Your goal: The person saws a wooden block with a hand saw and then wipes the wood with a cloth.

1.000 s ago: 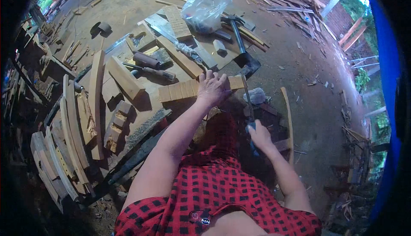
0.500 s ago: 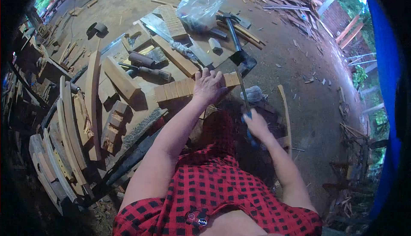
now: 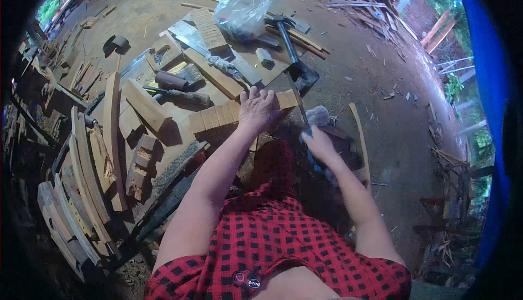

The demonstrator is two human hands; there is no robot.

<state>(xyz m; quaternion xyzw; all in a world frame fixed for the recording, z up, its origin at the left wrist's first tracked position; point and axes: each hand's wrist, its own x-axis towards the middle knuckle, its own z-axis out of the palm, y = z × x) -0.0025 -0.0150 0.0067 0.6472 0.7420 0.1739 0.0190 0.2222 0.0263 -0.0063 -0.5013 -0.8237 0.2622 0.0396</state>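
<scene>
Wooden boards lie at my left; rightward, a scored block lies before me, my left hand laid over its top, fingers slightly parted. Right of that, my right hand is closed around a blue handle, the narrow blade at the block's right end.

Left hand pressed down, fingers spread | right hand closed, fingers apparently curled | both elbows bent

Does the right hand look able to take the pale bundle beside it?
Probably not as it is: the pale bundle lies close, nothing seen between, but the right hand grips the blue-handled tool.
</scene>
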